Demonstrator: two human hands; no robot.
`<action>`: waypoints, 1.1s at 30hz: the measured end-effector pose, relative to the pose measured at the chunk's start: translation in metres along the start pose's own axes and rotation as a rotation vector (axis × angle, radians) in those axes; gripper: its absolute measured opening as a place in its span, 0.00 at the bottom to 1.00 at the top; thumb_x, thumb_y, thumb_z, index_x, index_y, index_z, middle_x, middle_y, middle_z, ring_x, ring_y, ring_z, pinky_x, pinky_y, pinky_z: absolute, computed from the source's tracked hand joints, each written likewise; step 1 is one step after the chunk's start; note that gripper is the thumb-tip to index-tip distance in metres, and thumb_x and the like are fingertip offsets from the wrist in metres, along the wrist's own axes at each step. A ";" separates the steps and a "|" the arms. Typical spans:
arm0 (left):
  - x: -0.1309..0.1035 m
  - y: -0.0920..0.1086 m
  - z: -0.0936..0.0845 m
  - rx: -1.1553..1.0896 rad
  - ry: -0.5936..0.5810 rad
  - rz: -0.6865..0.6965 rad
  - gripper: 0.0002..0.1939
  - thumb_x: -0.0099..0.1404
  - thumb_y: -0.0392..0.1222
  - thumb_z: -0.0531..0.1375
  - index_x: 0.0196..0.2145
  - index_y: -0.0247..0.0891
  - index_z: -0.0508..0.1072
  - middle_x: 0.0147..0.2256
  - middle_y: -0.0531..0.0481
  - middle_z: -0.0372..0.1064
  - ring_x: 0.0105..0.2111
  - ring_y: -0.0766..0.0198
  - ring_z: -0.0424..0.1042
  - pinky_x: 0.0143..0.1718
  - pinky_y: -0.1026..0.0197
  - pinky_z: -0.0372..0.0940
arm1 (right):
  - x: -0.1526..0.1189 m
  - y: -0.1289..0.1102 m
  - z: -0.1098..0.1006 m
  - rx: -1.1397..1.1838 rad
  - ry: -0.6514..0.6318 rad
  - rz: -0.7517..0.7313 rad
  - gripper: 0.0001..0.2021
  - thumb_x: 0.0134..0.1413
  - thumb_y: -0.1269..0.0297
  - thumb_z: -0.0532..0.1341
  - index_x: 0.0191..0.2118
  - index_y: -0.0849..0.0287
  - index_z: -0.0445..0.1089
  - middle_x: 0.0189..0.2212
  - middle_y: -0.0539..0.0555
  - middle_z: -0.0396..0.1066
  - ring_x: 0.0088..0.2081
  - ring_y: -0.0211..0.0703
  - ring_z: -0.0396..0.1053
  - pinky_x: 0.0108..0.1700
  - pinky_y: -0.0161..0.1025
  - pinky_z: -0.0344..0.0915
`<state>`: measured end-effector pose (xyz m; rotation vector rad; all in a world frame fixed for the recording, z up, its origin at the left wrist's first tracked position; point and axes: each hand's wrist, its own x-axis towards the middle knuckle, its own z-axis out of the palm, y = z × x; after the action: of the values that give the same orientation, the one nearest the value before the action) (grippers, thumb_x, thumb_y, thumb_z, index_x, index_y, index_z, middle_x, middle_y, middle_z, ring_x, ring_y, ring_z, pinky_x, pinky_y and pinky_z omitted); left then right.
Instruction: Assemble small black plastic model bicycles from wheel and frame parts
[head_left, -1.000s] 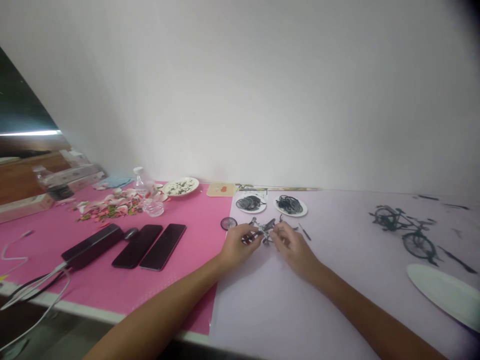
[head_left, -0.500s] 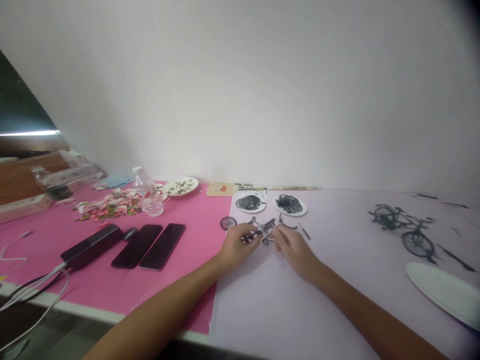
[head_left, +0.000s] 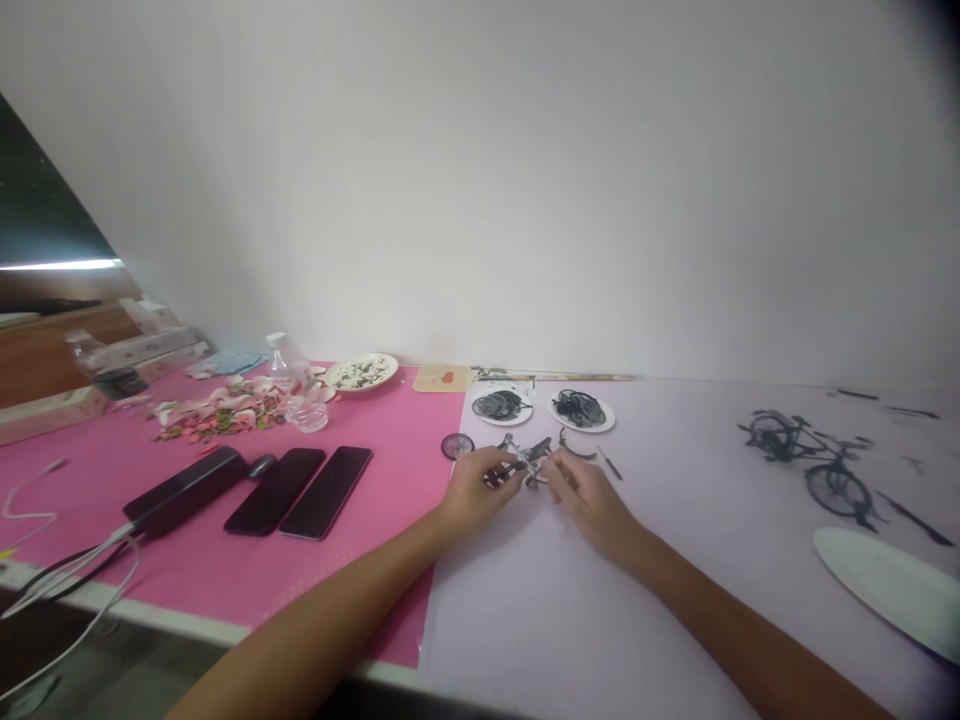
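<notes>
Your forearms (head_left: 322, 610) angle inward over the bench (head_left: 510, 620). Your left hand (head_left: 474, 492) has its grip clamped on the small bicycle frame (head_left: 538, 450); your right hand (head_left: 589, 495) has fingertips together at the frame's right side, anything pinched hidden.

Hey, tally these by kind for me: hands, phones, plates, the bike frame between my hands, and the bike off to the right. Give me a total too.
Hands: 2
Phones: 2
Plates: 4
Bike frame: 1
Bike at right: 1
Total: 10
</notes>
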<state>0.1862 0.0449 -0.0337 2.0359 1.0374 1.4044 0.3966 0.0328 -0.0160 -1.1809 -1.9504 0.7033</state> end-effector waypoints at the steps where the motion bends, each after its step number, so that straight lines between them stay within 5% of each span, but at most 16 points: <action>1: 0.000 0.000 0.000 0.004 -0.005 0.003 0.05 0.64 0.39 0.64 0.36 0.36 0.80 0.30 0.49 0.76 0.27 0.68 0.70 0.28 0.67 0.63 | 0.000 -0.001 0.000 -0.004 -0.003 -0.009 0.19 0.74 0.52 0.49 0.31 0.55 0.63 0.24 0.48 0.67 0.27 0.41 0.66 0.32 0.38 0.60; 8: 0.001 0.003 -0.002 0.012 -0.011 0.010 0.06 0.64 0.39 0.64 0.36 0.35 0.80 0.29 0.49 0.76 0.27 0.68 0.69 0.28 0.67 0.63 | 0.000 -0.004 -0.002 -0.011 -0.004 -0.008 0.20 0.74 0.53 0.49 0.29 0.55 0.62 0.24 0.48 0.66 0.27 0.40 0.66 0.33 0.38 0.60; 14: 0.001 0.003 -0.002 -0.006 -0.011 0.002 0.05 0.64 0.39 0.64 0.36 0.35 0.80 0.29 0.49 0.76 0.26 0.68 0.69 0.28 0.67 0.63 | 0.000 0.000 -0.001 -0.022 0.011 0.029 0.12 0.70 0.51 0.55 0.42 0.54 0.66 0.26 0.48 0.70 0.25 0.41 0.65 0.28 0.37 0.59; 27: 0.001 0.001 -0.001 0.008 -0.006 0.002 0.05 0.64 0.39 0.64 0.35 0.36 0.79 0.30 0.49 0.76 0.26 0.68 0.70 0.28 0.67 0.64 | 0.000 -0.003 -0.002 -0.027 0.005 -0.015 0.20 0.74 0.53 0.50 0.29 0.55 0.63 0.23 0.47 0.65 0.26 0.40 0.64 0.31 0.37 0.58; 33: 0.001 0.000 -0.001 -0.002 -0.019 0.006 0.05 0.64 0.39 0.64 0.35 0.36 0.79 0.29 0.49 0.76 0.26 0.68 0.69 0.28 0.67 0.64 | 0.000 -0.001 -0.001 -0.023 0.015 0.016 0.12 0.70 0.53 0.55 0.41 0.55 0.67 0.26 0.47 0.68 0.26 0.41 0.65 0.29 0.37 0.60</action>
<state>0.1857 0.0452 -0.0325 2.0490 1.0225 1.3858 0.3970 0.0326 -0.0147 -1.2135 -1.9431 0.6801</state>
